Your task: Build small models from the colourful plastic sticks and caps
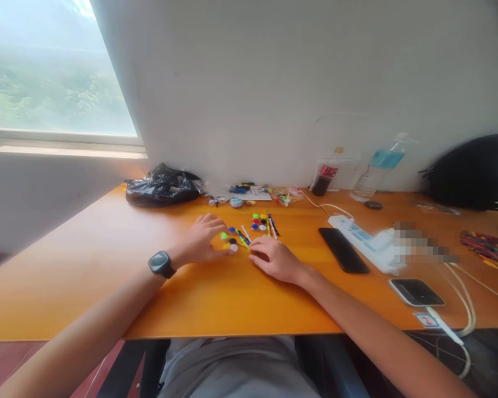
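Several discs, thin sticks, between 2 hands

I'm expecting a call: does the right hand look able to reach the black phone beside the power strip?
Probably yes: only bare tabletop shows between the right hand and the black phone.

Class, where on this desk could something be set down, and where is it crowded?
Bare: left of the watch, nearer than the black bag; also the near edge between the forearms. Crowded: around the coloured pieces, phone and power strip.
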### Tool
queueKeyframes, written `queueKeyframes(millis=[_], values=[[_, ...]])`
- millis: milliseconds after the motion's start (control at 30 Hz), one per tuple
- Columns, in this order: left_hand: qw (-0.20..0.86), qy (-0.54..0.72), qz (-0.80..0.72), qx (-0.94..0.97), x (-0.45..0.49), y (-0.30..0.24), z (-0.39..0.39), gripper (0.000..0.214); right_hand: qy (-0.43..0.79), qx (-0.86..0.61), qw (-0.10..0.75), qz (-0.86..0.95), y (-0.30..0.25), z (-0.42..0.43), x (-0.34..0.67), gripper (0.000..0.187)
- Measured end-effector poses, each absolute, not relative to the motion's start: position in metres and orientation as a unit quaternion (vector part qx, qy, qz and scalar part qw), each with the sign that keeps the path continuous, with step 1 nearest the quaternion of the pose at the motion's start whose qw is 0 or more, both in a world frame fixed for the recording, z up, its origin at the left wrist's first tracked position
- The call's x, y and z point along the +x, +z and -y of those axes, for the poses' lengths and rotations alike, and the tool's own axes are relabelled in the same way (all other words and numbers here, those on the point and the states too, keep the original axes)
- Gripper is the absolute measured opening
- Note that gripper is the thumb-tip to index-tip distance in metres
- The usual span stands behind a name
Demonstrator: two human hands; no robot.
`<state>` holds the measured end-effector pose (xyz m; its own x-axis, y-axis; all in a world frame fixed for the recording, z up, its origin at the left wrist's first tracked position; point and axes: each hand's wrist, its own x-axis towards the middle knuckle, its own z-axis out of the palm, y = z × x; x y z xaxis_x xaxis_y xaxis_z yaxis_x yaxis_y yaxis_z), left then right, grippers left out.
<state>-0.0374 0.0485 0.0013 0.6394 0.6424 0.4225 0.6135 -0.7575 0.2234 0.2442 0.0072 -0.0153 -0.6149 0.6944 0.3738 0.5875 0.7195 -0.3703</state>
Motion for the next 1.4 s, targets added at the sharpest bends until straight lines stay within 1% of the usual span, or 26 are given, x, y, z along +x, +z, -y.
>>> queueKeyframes(millis=[133, 433, 700, 933, 1067, 1233, 1400], values=[[0.038, 0.228, -0.321, 0.918, -0.041, 0.004, -0.046, 0.034, 0.106, -0.359, 0.248, 0.893, -0.016, -0.009, 0.246, 0.014], [0.021, 0.219, -0.352, 0.910, -0.020, -0.007, -0.040, 0.026, 0.103, -0.372, 0.238, 0.891, -0.015, -0.008, 0.245, 0.013], [0.015, 0.227, -0.366, 0.902, -0.025, -0.005, -0.040, 0.029, 0.097, -0.374, 0.244, 0.889, -0.013, -0.008, 0.247, 0.014], [0.057, 0.221, -0.334, 0.914, -0.021, -0.005, -0.037, 0.020, 0.095, -0.375, 0.237, 0.891, -0.014, -0.008, 0.246, 0.012], [0.042, 0.205, -0.333, 0.919, -0.017, -0.005, -0.035, 0.022, 0.090, -0.381, 0.234, 0.890, -0.013, -0.007, 0.244, 0.011], [0.034, 0.217, -0.330, 0.918, -0.020, -0.004, -0.036, 0.023, 0.076, -0.395, 0.238, 0.884, -0.013, -0.007, 0.246, 0.009], [0.064, 0.255, -0.326, 0.908, -0.018, -0.001, -0.033, 0.032, 0.063, -0.426, 0.240, 0.870, -0.020, -0.012, 0.248, 0.006]])
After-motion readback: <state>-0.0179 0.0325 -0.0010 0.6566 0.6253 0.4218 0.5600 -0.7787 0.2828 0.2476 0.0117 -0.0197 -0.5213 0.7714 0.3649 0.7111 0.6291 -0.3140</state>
